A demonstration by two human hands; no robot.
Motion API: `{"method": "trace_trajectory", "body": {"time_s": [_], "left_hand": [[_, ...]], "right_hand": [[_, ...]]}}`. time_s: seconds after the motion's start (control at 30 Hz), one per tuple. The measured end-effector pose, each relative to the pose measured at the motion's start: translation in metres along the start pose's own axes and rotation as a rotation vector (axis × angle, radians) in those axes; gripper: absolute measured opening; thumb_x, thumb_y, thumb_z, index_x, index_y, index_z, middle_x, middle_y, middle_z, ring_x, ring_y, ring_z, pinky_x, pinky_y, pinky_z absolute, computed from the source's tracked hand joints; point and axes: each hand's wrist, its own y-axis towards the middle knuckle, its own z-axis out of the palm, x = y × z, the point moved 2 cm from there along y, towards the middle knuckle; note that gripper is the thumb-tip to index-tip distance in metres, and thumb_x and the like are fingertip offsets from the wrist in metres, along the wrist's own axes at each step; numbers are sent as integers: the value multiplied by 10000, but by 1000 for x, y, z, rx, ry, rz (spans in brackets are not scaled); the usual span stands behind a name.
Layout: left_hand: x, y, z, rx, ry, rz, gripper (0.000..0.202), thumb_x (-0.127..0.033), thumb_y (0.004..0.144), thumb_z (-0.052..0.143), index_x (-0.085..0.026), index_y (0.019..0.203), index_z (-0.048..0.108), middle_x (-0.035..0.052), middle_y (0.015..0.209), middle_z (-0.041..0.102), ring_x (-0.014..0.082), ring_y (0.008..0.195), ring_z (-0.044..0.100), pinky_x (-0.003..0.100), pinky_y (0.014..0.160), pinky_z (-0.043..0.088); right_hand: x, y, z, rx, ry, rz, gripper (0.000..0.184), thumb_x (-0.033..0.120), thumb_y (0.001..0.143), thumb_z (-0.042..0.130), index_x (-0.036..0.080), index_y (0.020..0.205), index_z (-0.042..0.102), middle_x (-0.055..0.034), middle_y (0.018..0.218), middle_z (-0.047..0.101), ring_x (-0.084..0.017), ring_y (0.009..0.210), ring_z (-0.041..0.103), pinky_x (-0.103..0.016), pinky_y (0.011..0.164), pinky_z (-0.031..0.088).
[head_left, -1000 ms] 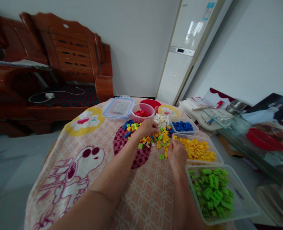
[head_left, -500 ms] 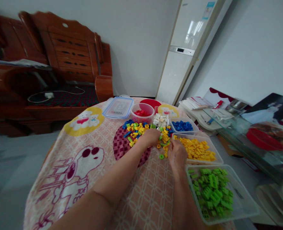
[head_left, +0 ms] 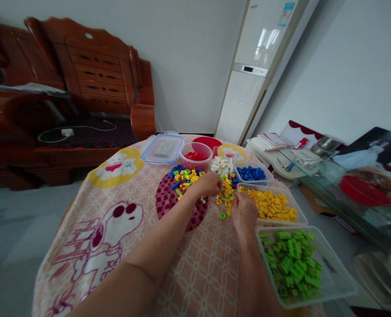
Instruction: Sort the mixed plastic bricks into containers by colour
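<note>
Bricks (head_left: 191, 177) lie under left hand (head_left: 210, 184), now nearer right hand (head_left: 244, 211); neither grip is discernible.

Brick pile (head_left: 189, 177) partly behind left fingers (head_left: 218, 183)

Dim light — soft shadows, warped edges

A mixed pile (head_left: 185, 177) of small plastic bricks, mainly yellow, blue and green, lay loose and spread out, its middle seemingly continuous though partly hidden. White bricks (head_left: 222, 164) were heaped at its far side. Red pieces (head_left: 195, 156) lay in a round tub (head_left: 195, 164); blue bricks (head_left: 250, 173), yellow bricks (head_left: 271, 205) and green bricks (head_left: 294, 264) lay jumbled in separate clear trays (head_left: 337, 275) rightward
</note>
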Motion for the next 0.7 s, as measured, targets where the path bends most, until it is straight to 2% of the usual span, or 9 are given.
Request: {"method": "trace_trajectory", "body": {"time_s": [0.1, 0.23, 0.3, 0.37, 0.47, 0.57, 0.63, 0.7], "left_hand": [[8, 4, 0, -99, -285, -61, 158, -111, 695, 620, -157, 767, 752, -9, 546, 663, 125, 562, 631, 208, 637, 511], [17, 11, 5, -308, -851, -182, 123, -115, 758, 607, -114, 837, 702, -9, 579, 661, 98, 513, 609, 212, 581, 523], [22, 16, 8, -413, -1089, -210, 117, -108, 759, 621, -102, 864, 672, -13, 595, 656, 86, 512, 602, 220, 594, 535], [26, 19, 11, -468, -1253, -178, 157, -111, 742, 660, -92, 898, 652, -9, 631, 666, 79, 545, 612, 229, 638, 547], [27, 22, 15, -463, -1387, -77, 309, -117, 709, 714, -77, 1006, 638, 41, 788, 718, 101, 707, 670, 252, 754, 556], [24, 22, 17, -436, -1412, -21, 445, -114, 703, 719, -79, 1134, 614, 100, 996, 727, 132, 884, 688, 285, 860, 540], [23, 21, 15, -431, -1378, -5, 466, -124, 719, 705, -89, 1173, 606, 117, 1061, 717, 139, 921, 687, 295, 879, 536], [25, 18, 7, -422, -1283, -16, 407, -145, 742, 686, -92, 1141, 629, 106, 1007, 728, 133, 859, 694, 283, 830, 550]], "right_hand": [[0, 0, 0, -1, -5, -4, 259, 140, 917, 476, 162, 1009, 716, -91, 994, 703, -182, 915, 616, -260, 782, 379], [0, 0, 0, -5, -3, -6, 261, 142, 916, 467, 160, 988, 717, -84, 963, 701, -176, 899, 610, -256, 785, 377], [-1, 0, 1, -8, -2, -11, 262, 142, 915, 464, 162, 984, 716, -78, 948, 700, -173, 896, 607, -252, 786, 376], [-1, -1, 1, -13, -4, -15, 260, 144, 914, 464, 164, 979, 715, -76, 941, 698, -170, 894, 604, -248, 785, 375], [-1, -1, 1, -24, -9, -14, 253, 146, 910, 469, 163, 967, 715, -77, 932, 697, -168, 881, 603, -245, 776, 374], [-1, -1, 2, -27, -10, -19, 252, 147, 908, 470, 163, 959, 716, -79, 941, 700, -171, 877, 605, -248, 776, 376], [-1, -1, 2, -25, -3, -22, 254, 146, 909, 469, 161, 959, 717, -82, 952, 701, -175, 891, 607, -251, 787, 378], [-2, -1, 3, -25, 2, -17, 252, 150, 909, 471, 160, 964, 717, -83, 955, 702, -177, 904, 609, -251, 792, 379]]}}
